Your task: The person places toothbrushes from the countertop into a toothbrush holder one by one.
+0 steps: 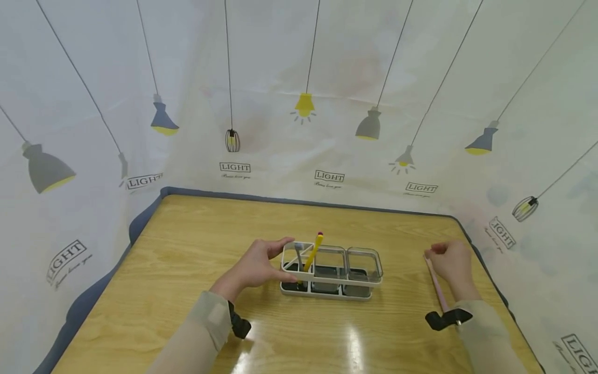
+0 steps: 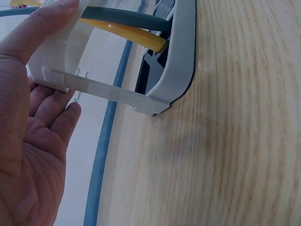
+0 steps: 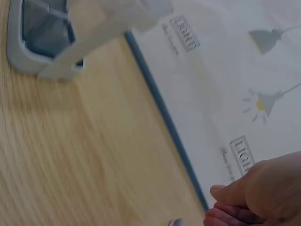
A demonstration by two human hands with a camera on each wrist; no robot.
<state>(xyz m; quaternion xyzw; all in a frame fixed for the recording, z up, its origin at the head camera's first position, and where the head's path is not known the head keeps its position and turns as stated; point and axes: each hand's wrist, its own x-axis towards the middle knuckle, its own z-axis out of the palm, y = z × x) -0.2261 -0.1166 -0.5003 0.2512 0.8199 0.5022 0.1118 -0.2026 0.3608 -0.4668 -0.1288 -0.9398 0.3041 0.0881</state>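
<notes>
My left hand [image 1: 254, 262] grips the left end of a white two-level holder [image 1: 299, 292], thumb at the near side and fingers at the far side of its upper rim. In the left wrist view the thumb lies along the pale upper rim [image 2: 51, 66]. Leaning in its divided left section are a slim yellow stick [image 1: 314, 252] with a dark red end and a grey-blue stick [image 2: 129, 18]. Off to the right, my right hand [image 1: 453, 262] has curled fingers that pinch a slim pink stick [image 1: 437, 287] near its far end; its near end meets the wrist camera.
Two clear cups [image 1: 330, 259] sit in the holder's middle and right sections, above dark trays [image 1: 325, 272]. The wooden table [image 1: 201, 228] has a blue edge. A white curtain printed with lamps [image 1: 275, 171] stands around it.
</notes>
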